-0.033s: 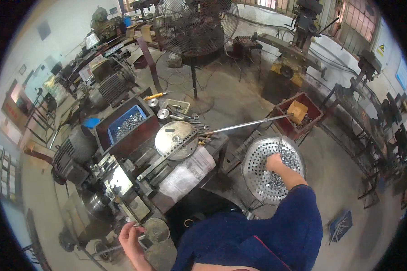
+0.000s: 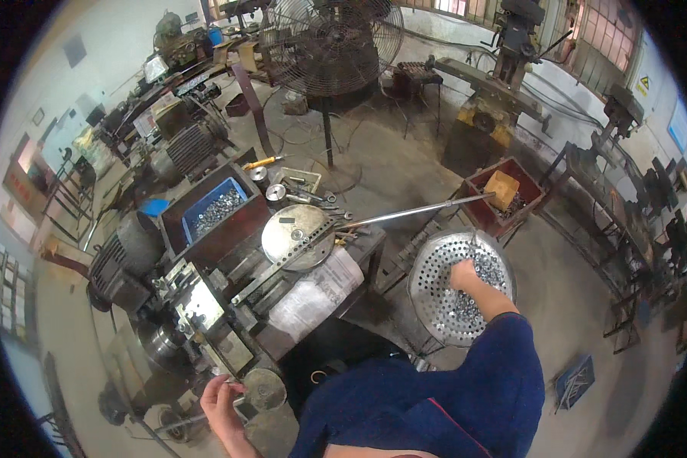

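My right hand (image 2: 462,275) is down in a round perforated metal basin (image 2: 429,299) that holds many small shiny metal parts (image 2: 490,269). Its fingers look curled in at the edge of the pile, and what they hold is hidden. At the lower left, my left hand (image 2: 220,398) has its thumb and fingers pinched together beside a round metal disc (image 2: 265,389) on the machine. Something tiny may be between those fingertips, too small to name. Just beyond this hand stands a machine with a bright flat plate (image 2: 201,307).
A long metal lever (image 2: 416,212) reaches across from a round plate (image 2: 294,238) towards a red bin (image 2: 477,185). Another bin (image 2: 253,221) holds a blue tray of small parts (image 2: 215,212). Wrenches (image 2: 336,216) lie on the bench. A large fan (image 2: 332,46) stands ahead.
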`<state>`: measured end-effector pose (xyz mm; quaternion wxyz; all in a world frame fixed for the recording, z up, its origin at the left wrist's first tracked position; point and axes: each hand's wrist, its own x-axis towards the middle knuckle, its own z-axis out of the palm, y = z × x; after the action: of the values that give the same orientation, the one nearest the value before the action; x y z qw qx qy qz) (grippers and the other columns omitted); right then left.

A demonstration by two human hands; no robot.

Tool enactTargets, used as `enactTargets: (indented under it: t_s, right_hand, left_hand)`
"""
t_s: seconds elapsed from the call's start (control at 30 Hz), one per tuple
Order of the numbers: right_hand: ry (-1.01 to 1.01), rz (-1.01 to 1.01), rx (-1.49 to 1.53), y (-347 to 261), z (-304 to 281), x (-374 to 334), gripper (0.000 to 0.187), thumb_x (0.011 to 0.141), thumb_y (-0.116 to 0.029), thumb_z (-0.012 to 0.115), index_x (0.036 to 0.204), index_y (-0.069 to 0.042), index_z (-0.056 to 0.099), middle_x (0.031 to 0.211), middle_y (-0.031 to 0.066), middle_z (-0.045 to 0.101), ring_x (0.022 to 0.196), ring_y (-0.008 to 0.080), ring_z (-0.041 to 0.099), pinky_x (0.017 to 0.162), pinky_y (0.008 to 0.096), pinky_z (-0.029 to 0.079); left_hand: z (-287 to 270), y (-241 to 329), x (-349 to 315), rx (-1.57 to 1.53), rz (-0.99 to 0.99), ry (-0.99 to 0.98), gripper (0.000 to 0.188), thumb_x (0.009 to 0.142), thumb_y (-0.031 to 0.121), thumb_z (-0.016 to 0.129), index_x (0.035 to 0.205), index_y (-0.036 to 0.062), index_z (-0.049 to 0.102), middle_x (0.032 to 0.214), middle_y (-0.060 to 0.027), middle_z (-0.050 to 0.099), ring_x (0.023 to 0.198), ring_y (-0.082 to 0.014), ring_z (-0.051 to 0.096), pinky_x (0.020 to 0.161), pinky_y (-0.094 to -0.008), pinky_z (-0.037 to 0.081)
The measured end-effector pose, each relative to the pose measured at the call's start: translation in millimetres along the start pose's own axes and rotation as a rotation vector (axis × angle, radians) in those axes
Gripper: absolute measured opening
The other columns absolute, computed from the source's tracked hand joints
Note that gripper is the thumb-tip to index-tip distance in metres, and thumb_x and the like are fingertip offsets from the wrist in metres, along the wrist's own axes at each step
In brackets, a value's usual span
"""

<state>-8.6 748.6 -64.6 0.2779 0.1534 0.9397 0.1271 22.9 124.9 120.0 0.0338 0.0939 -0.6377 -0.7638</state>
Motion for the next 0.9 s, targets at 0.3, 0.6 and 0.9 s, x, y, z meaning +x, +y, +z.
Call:
enactTargets:
  t_s: [0.3, 0.6, 0.9]
  right_hand:
    - [0.051, 0.064, 0.098, 6.7, 9.0, 6.2, 0.034, 0.072, -0.03, 0.058, 0.093, -0.004, 0.068, 0.096, 0.0152, 0.065, 0.101, 0.0268, 0.058, 0.092, 0.0389, 0.038]
    - [0.377, -0.156, 0.489, -30.5, -47.9, 0.4, 0.027, 0.063, -0.032, 0.066, 0.077, -0.009, 0.069, 0.091, 0.0131, 0.065, 0.092, 0.0292, 0.059, 0.078, 0.0377, 0.049]
    - [0.588, -1.372, 1.132, -248.5, -166.3, -129.1, 0.046, 0.057, -0.022, 0.062, 0.098, -0.001, 0.061, 0.109, 0.02, 0.052, 0.101, 0.0362, 0.052, 0.086, 0.0398, 0.044]
  left_hand:
    - [-1.4, -7.0, 4.3, 0.0, 0.014, -0.008, 0.019, 0.084, 0.009, 0.057, 0.099, -0.0034, 0.057, 0.07, -0.0146, 0.062, 0.064, -0.0227, 0.061, 0.065, -0.0344, 0.051]
    - [-11.1, -21.0, 13.5, 0.046, -0.066, 0.016, 0.017, 0.085, 0.008, 0.056, 0.097, -0.0033, 0.058, 0.064, -0.0085, 0.058, 0.054, -0.0169, 0.058, 0.059, -0.0314, 0.051]
    - [49.8, -26.6, 10.0, -0.02, -0.101, -0.136, 0.026, 0.081, 0.002, 0.056, 0.106, -0.0047, 0.053, 0.074, -0.0087, 0.061, 0.067, -0.0215, 0.063, 0.065, -0.0292, 0.05]
